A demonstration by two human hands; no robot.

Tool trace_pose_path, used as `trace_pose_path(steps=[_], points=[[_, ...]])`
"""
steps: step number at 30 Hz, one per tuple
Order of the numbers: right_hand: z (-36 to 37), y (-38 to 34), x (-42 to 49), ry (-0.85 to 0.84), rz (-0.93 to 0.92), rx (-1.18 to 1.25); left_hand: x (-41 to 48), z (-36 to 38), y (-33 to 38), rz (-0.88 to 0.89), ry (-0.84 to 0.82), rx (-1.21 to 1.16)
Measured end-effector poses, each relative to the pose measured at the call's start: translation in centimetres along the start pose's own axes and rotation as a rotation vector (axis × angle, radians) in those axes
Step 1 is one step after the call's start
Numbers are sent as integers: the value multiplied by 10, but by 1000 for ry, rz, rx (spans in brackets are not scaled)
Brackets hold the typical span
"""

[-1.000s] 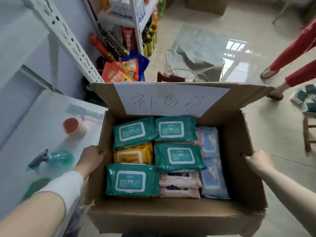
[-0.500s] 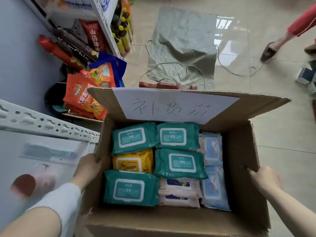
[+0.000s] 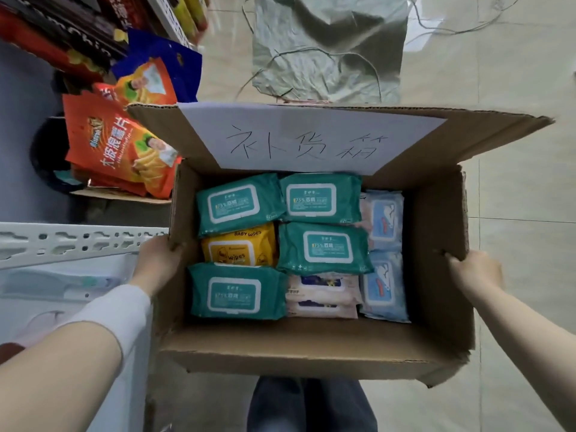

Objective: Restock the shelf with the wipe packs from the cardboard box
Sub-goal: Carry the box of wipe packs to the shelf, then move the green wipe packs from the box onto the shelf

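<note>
An open cardboard box (image 3: 311, 347) hangs in front of me, a white handwritten sheet (image 3: 305, 135) on its raised back flap. Inside lie several green wipe packs (image 3: 238, 291), a yellow baby wipes pack (image 3: 240, 244), pale blue packs (image 3: 381, 219) along the right wall and pink-white packs (image 3: 324, 294) near the front. My left hand (image 3: 159, 263) grips the box's left wall, thumb over the rim. My right hand (image 3: 473, 271) grips the right wall from outside. The white shelf (image 3: 68, 241) is at my left.
Orange snack bags (image 3: 121, 148) and a blue bag (image 3: 156, 73) lean on the lower shelf at the left. A crumpled grey sheet (image 3: 327, 45) with thin cables lies on the tiled floor beyond the box. My legs (image 3: 311, 406) show under the box.
The box has come lower with both hands still holding its sides. The view has tilted down, so the shelf rail and snack bags sit higher and closer. The person in red has left the view.
</note>
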State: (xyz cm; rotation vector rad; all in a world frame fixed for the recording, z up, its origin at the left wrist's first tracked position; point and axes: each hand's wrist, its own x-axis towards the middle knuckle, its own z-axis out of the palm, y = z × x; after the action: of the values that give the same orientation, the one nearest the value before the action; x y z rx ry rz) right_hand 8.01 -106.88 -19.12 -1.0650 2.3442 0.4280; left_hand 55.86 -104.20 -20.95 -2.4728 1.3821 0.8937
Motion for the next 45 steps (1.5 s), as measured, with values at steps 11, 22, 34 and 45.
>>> trace_pose_path(steps=[11, 22, 34, 45], points=[[24, -9, 16, 14, 19, 30, 27, 11, 1, -59, 6, 36], [39, 2, 14, 33, 53, 107, 22, 18, 2, -118, 11, -18], [54, -47, -60, -125, -267, 321, -15, 26, 151, 439, -22, -158], [121, -94, -30, -297, -131, 289, 73, 47, 194, 433, -98, 305]])
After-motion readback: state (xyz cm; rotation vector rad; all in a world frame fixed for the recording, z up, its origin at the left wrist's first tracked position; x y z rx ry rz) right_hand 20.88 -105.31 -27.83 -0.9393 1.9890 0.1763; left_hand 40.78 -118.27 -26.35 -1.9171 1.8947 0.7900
